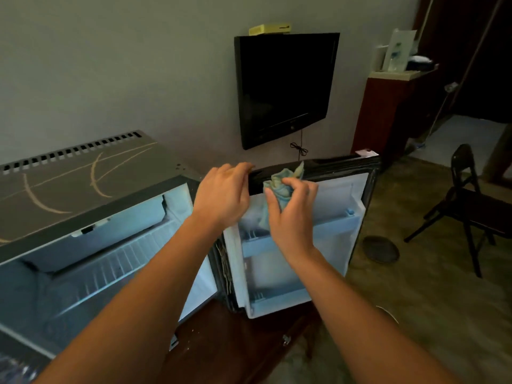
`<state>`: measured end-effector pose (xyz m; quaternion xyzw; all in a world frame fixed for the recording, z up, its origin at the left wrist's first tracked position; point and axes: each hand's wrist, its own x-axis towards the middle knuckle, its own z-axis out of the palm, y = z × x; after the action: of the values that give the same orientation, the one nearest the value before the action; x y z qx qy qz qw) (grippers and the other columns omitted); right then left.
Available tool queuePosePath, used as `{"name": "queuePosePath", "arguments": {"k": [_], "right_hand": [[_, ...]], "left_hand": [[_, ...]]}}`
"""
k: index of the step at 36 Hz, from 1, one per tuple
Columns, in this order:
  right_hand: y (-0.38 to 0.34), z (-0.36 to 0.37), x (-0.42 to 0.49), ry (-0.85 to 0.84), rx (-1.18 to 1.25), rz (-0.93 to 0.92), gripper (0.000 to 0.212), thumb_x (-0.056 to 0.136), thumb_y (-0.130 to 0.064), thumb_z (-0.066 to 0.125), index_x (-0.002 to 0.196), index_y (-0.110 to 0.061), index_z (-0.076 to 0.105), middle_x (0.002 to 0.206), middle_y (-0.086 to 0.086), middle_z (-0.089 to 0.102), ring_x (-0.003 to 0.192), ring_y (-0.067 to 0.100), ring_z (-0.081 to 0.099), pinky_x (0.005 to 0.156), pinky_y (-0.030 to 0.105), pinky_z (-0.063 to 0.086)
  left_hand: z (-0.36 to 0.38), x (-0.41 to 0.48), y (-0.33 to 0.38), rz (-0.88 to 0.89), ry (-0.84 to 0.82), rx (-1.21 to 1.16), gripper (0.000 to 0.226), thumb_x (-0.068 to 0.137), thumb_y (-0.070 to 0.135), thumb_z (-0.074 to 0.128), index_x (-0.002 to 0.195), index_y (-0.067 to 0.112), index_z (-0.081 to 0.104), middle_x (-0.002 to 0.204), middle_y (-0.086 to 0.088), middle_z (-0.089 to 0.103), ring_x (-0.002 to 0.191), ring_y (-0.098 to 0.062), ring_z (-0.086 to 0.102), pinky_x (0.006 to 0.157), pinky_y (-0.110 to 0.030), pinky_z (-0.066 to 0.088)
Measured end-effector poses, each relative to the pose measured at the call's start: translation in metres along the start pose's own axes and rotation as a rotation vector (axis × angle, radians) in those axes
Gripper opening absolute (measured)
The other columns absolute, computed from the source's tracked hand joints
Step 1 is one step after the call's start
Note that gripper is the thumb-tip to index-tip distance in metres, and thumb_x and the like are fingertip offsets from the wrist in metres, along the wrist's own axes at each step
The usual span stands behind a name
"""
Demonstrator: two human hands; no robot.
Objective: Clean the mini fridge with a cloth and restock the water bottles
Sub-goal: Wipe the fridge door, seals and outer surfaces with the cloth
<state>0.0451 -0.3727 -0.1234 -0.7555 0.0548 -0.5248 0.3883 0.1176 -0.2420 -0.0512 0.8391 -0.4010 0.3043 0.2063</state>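
The mini fridge (83,187) stands open at my left. Its door (340,212) is swung out to the right, w/ the inner side facing me. My left hand (221,195) grips the top edge of the door near the hinge corner, fingers curled over the black rim. My right hand (291,217) is just beside it and is closed on the cloth (281,187). Thumb and fingers pinch the cloth, which is light blue-green and bunched up. It is at the upper part of the door's inner side, at the black strip, and one corner sticks up above the rim.

A door shelf (332,228) runs below my hands. Inside the fridge I see a wire shelf (116,267), and the top of the fridge is grey w/ pale curved marks. At the bottom left corner is sth clear and blurred; I cannot tell what it is.

A black TV (285,87) hangs on the wall behind, w/ a small yellow box (270,29) on its top. A dark chair (468,206) stands on the floor at the right, and a wood cabinet (388,115) is further back.
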Motion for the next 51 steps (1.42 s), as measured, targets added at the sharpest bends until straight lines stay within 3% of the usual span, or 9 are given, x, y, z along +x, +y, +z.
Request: {"name": "queuePosePath", "arguments": {"k": [3,6,11,16,25,32,39,46,51], "right_hand": [[0.001,0.002,0.006,-0.064,-0.059,-0.088,0.037,0.095,-0.033,0.063,0.122,-0.018,0.043,0.12,0.013,0.043,0.102,0.032,0.059,0.083,0.048,0.056],[0.011,-0.004,0.015,-0.047,-0.135,-0.126,0.04,0.093,-0.026,0.071,0.12,-0.018,0.044,0.114,0.018,0.048,0.096,0.037,0.061,0.077,0.053,0.056],[0.028,-0.026,0.03,0.018,-0.085,-0.007,0.035,0.097,-0.034,0.066,0.121,-0.015,0.049,0.119,0.012,0.043,0.1,0.031,0.06,0.081,0.047,0.057],[0.026,-0.031,0.036,0.088,-0.022,0.076,0.031,0.098,-0.034,0.063,0.119,-0.013,0.051,0.121,0.007,0.042,0.102,0.018,0.056,0.082,0.017,0.046],[0.014,-0.023,0.03,-0.059,-0.162,-0.171,0.035,0.09,-0.021,0.074,0.115,-0.001,0.059,0.113,0.021,0.051,0.098,0.035,0.06,0.079,0.049,0.057],[0.033,-0.051,0.041,0.044,-0.179,-0.033,0.033,0.095,-0.027,0.068,0.117,-0.007,0.055,0.119,0.014,0.047,0.097,0.023,0.057,0.082,0.029,0.051],[0.047,-0.072,0.052,0.026,-0.204,0.011,0.034,0.097,-0.031,0.066,0.119,-0.009,0.053,0.123,0.011,0.043,0.101,0.024,0.058,0.082,0.037,0.056],[0.034,-0.055,0.049,-0.159,-0.3,-0.309,0.032,0.089,-0.019,0.076,0.113,-0.005,0.062,0.109,0.017,0.051,0.093,0.031,0.061,0.076,0.039,0.056],[0.06,-0.084,0.055,-0.023,-0.34,-0.148,0.031,0.093,-0.022,0.071,0.116,-0.007,0.057,0.116,0.015,0.047,0.095,0.03,0.059,0.077,0.042,0.058]], "left_hand": [[0.013,0.001,0.022,-0.109,0.062,-0.026,0.042,0.094,0.023,0.04,0.126,0.009,0.066,0.097,-0.015,0.07,0.09,-0.038,0.063,0.066,-0.041,0.049],[0.021,0.0,0.023,-0.163,0.103,0.005,0.043,0.095,0.022,0.04,0.127,0.01,0.065,0.101,-0.014,0.071,0.095,-0.037,0.062,0.069,-0.043,0.05],[0.018,0.002,0.023,-0.215,0.122,0.016,0.041,0.097,0.028,0.037,0.124,0.015,0.066,0.096,-0.015,0.063,0.087,-0.04,0.061,0.067,-0.046,0.052],[0.013,0.001,0.028,-0.171,0.095,0.035,0.037,0.096,0.022,0.042,0.122,0.011,0.066,0.089,-0.017,0.063,0.08,-0.04,0.06,0.063,-0.041,0.048],[0.025,-0.003,0.048,-0.145,0.157,0.051,0.032,0.095,0.01,0.046,0.117,0.002,0.068,0.092,-0.019,0.07,0.085,-0.041,0.061,0.077,-0.045,0.045],[0.017,-0.007,0.04,-0.124,0.151,0.016,0.032,0.094,0.01,0.047,0.116,0.001,0.068,0.086,-0.021,0.067,0.079,-0.042,0.059,0.072,-0.046,0.048],[0.021,-0.001,0.052,-0.142,0.197,0.03,0.029,0.094,0.011,0.048,0.112,0.003,0.069,0.082,-0.017,0.069,0.074,-0.039,0.061,0.07,-0.042,0.047],[0.035,0.009,0.06,-0.091,0.159,0.011,0.03,0.096,0.01,0.046,0.116,0.001,0.067,0.099,-0.015,0.072,0.088,-0.038,0.062,0.077,-0.045,0.044],[0.036,0.009,0.053,-0.082,0.148,0.013,0.025,0.097,0.005,0.05,0.116,0.0,0.065,0.1,-0.017,0.069,0.089,-0.039,0.059,0.077,-0.046,0.043]]}}
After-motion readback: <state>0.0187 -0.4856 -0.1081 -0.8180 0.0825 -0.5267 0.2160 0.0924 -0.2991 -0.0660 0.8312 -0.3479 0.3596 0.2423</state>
